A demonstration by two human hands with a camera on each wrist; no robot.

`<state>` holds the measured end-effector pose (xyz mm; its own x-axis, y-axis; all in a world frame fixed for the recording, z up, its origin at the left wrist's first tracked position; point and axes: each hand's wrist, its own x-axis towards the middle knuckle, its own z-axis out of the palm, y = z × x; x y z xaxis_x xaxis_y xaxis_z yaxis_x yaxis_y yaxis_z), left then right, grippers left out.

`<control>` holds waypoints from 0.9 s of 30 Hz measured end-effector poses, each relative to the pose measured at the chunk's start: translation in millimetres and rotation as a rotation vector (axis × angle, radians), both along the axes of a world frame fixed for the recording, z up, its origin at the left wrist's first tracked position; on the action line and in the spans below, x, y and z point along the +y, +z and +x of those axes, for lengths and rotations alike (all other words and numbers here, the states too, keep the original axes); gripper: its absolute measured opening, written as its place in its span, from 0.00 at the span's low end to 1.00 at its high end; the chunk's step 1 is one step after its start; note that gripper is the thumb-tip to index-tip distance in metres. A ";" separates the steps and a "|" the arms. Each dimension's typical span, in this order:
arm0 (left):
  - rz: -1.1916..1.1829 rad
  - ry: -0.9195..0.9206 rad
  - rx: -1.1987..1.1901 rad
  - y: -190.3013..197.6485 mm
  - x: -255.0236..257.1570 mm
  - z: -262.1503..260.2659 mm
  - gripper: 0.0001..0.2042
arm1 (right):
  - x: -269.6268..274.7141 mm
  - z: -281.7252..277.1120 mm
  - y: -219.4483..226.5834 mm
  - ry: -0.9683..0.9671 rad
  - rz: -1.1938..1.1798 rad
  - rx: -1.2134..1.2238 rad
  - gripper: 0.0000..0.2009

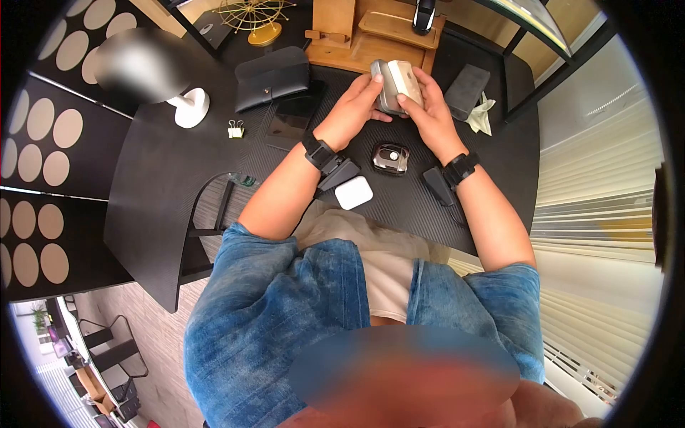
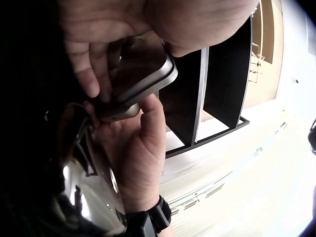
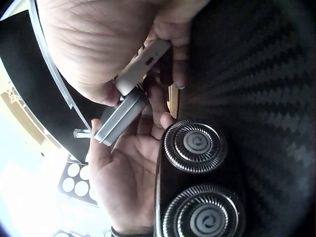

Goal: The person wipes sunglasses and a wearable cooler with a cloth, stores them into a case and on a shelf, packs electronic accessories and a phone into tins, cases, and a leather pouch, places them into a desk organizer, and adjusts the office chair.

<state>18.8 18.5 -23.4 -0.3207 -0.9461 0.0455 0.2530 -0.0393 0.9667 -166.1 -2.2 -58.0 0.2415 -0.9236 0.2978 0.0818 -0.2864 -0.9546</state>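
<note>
My left hand (image 1: pixel 349 110) holds a flat grey case (image 1: pixel 387 91) with rounded corners, its thumb along the near side. My right hand (image 1: pixel 430 118) grips a cream-white block (image 1: pixel 407 80) with rounded edges, right against the case. In the right wrist view, a small dark slot shows in the end of the white block (image 3: pixel 143 69), and the grey case (image 3: pixel 121 118) has a seam along its side. Just below the hands, an electric shaver (image 1: pixel 390 158) lies on the desk; its two round heads (image 3: pixel 196 143) show in the right wrist view.
On the black desk (image 1: pixel 157 192) are a white rounded case (image 1: pixel 354 192), a black pouch (image 1: pixel 272 77), a dark phone-like slab (image 1: pixel 291 121), a binder clip (image 1: pixel 236 129) and a dark grey box (image 1: pixel 467 91) beside a crumpled tissue (image 1: pixel 482 116). A wooden stand (image 1: pixel 342 53) is behind.
</note>
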 end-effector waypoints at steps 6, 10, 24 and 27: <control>0.000 -0.004 -0.006 -0.2 0.0 0.6 0.28 | -1.7 0.2 -3.4 -0.032 -0.035 0.060 0.36; -0.014 0.014 -0.074 3.8 3.2 -1.0 0.27 | -2.3 0.1 -4.9 -0.035 -0.044 0.066 0.36; -0.058 0.035 -0.096 -1.9 1.9 -2.8 0.27 | -4.8 0.7 -6.8 -0.038 -0.074 0.080 0.35; -0.064 0.034 -0.099 -2.8 1.5 -2.6 0.28 | -3.5 0.5 -5.4 -0.033 -0.049 0.070 0.35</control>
<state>16.3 20.1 -26.2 -0.2942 -0.9528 0.0753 0.1560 0.0299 0.9873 -165.6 -5.8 -63.4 0.2329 -0.9162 0.3260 0.0054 -0.3340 -0.9426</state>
